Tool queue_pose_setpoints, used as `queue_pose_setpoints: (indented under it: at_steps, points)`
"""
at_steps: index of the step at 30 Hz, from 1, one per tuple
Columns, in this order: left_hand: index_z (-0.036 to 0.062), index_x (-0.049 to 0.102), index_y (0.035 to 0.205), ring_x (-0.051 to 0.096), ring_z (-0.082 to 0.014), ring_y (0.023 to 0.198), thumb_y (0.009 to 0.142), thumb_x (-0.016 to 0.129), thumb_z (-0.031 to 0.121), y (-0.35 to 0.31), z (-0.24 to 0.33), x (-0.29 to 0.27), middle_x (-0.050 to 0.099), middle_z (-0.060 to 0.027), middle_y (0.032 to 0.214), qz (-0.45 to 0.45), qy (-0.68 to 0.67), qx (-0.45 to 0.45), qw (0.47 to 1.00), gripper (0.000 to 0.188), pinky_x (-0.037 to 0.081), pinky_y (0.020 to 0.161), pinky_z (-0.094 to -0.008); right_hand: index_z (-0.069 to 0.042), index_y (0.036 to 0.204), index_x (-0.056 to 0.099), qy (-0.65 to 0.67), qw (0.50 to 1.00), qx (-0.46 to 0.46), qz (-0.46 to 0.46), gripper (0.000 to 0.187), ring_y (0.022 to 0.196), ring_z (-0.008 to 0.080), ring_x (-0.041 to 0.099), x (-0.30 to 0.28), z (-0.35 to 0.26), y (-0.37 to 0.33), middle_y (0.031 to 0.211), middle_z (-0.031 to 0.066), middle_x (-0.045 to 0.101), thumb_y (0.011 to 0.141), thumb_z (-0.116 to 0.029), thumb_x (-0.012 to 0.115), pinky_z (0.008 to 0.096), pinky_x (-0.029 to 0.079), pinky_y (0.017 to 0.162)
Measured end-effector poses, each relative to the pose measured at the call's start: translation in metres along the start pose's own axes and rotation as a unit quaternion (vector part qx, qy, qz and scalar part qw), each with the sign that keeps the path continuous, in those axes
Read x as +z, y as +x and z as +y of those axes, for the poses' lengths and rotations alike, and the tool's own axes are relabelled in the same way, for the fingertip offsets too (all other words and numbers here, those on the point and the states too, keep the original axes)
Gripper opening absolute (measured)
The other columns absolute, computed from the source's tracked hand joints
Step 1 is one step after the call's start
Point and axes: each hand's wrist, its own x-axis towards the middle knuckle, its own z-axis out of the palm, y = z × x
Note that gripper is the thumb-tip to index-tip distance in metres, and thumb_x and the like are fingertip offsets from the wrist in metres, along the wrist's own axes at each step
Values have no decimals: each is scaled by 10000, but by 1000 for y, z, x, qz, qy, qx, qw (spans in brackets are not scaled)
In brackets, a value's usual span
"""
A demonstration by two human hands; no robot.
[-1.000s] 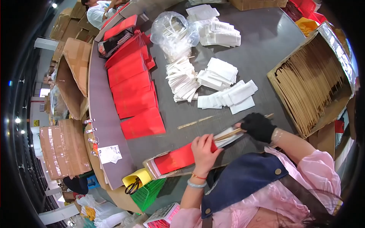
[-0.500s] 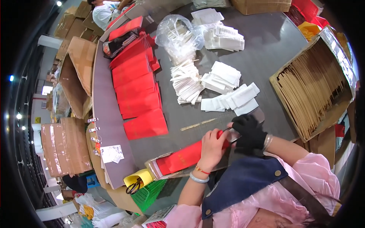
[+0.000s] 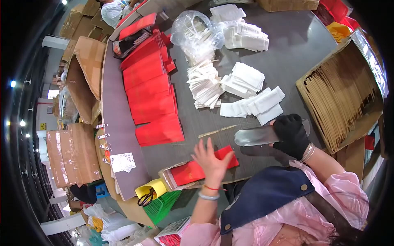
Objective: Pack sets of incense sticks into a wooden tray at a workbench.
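My left hand is open, fingers spread, over a flat red packet in a narrow cardboard tray at the table's near edge. It holds nothing; whether the palm touches the packet I cannot tell. My right hand, in a black fingerless glove, is closed around a long, shiny, trough-shaped piece with a rounded end, greyish and partly see-through. That piece lies low over the table, right of the red packet. Just beyond it are fanned white folded packets.
Overlapping red packets line the table's left side. White strips and a clear plastic bag lie mid-table. A carton of brown sheets stands right. Scissors sit in a yellow holder at the near left corner. Another person is far left.
My left hand has let go of the red packet's end and spread open, moving left. My right hand has moved right with the shiny trough-shaped piece, now out of the red packet's end.
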Motion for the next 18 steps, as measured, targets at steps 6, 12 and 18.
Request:
queue_pose_setpoints:
  at_steps: [6, 12, 18]
  points:
    - [19, 371, 1433, 216, -429, 1395, 645, 840, 501, -13, -8, 33, 327, -209, 1476, 26, -122, -47, 991, 1036, 102, 1131, -620, -95, 1108, 598, -13, 997, -38, -64, 619, 1006, 306, 568, 9, -3, 4, 1054, 97, 590, 611, -392, 816, 466, 358, 957]
    - [22, 362, 1434, 210, -427, 1400, 664, 835, 497, -12, -2, 33, 321, -208, 1481, 14, -153, -34, 988, 1021, 91, 1131, -626, -101, 1126, 616, 39, 991, -85, -96, 664, 1038, 314, 570, 64, -21, 8, 1092, 104, 600, 598, -457, 806, 487, 353, 971]
    - [43, 492, 1349, 381, -404, 1286, 731, 808, 316, 48, 0, 31, 437, -196, 1376, 55, -165, 102, 979, 746, 267, 1081, -545, -125, 1169, 619, 95, 986, -141, -1, 670, 1130, 303, 515, 77, -35, 23, 1121, 89, 597, 611, -448, 805, 491, 334, 999]
